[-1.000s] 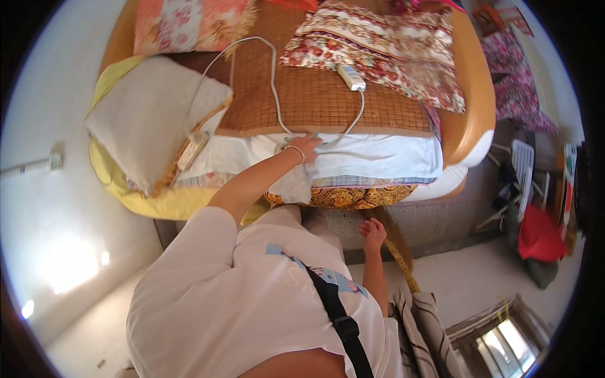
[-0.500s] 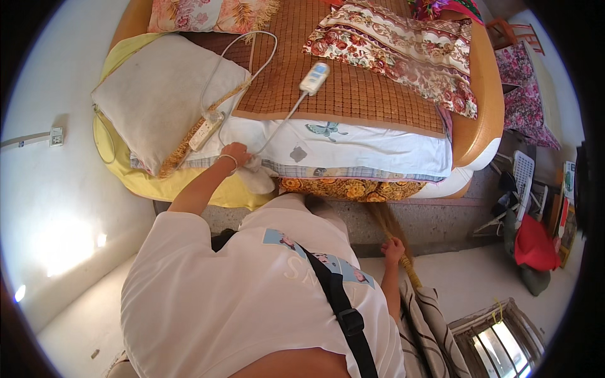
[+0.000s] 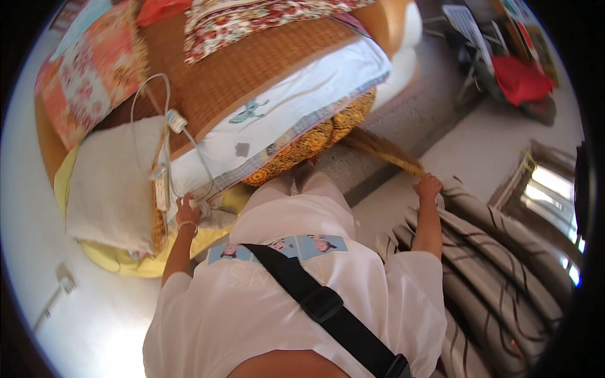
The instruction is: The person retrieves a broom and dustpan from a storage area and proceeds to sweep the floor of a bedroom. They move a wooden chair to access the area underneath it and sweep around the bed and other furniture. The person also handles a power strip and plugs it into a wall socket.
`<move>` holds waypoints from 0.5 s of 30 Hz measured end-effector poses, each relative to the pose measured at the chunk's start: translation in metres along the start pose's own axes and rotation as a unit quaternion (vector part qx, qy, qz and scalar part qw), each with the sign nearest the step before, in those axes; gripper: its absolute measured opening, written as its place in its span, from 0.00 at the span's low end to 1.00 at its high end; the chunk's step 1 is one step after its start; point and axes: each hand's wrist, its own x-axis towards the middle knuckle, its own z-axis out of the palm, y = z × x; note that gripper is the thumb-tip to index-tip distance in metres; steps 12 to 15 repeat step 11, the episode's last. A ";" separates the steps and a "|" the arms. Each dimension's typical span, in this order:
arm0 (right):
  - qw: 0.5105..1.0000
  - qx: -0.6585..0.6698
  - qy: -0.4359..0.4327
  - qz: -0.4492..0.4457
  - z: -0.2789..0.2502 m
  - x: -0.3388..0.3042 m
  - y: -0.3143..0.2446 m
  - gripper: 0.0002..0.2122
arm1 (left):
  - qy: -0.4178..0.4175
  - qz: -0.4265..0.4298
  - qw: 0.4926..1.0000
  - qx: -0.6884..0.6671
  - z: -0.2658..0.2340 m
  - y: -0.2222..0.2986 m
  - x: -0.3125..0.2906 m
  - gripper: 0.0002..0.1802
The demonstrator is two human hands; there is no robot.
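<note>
My left hand (image 3: pixel 187 211) rests at the near left edge of the bed (image 3: pixel 277 135), fingers spread on the white sheet. Right beside it lies a crumpled grey cloth (image 3: pixel 217 217); whether the fingers touch it, I cannot tell. Close by are a white power strip (image 3: pixel 162 189) and a cable leading to a white controller (image 3: pixel 176 121). Out to my right, my right hand (image 3: pixel 428 186) is closed round the handle end of a straw broom (image 3: pixel 381 148). Its bristles reach toward the floor under the bed's front edge, where their tips are hidden.
A grey cushion (image 3: pixel 113 183) and a pink floral pillow (image 3: pixel 97 75) lie on the bed's left side. A brown mat (image 3: pixel 220 82) covers its middle. Striped curtains (image 3: pixel 491 271) hang beside my right arm. At the far right, a red cloth (image 3: pixel 520 79) lies near a white folding chair (image 3: pixel 469 31).
My view has turned to the right, so the bed now appears slanted at the upper left. My right hand has swung outward with the broom. My left hand stays by the grey cloth.
</note>
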 end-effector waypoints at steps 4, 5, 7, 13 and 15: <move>1.000 -0.024 -0.005 -0.015 0.035 0.012 0.024 0.22 | 0.002 0.010 1.000 -0.014 -0.016 0.036 -0.012 0.27; 1.000 -0.011 0.004 -0.029 0.050 0.019 0.029 0.23 | 0.002 0.020 1.000 -0.008 -0.018 0.040 -0.012 0.27; 0.999 0.025 0.008 -0.043 0.072 0.031 0.030 0.24 | -0.027 0.032 0.999 0.013 -0.020 0.046 -0.011 0.25; 0.988 0.138 0.019 -0.072 0.113 0.066 0.024 0.23 | -0.232 -0.019 0.967 0.105 -0.023 0.057 0.014 0.24; 0.988 0.138 0.019 -0.072 0.113 0.066 0.024 0.23 | -0.232 -0.019 0.967 0.105 -0.023 0.057 0.014 0.24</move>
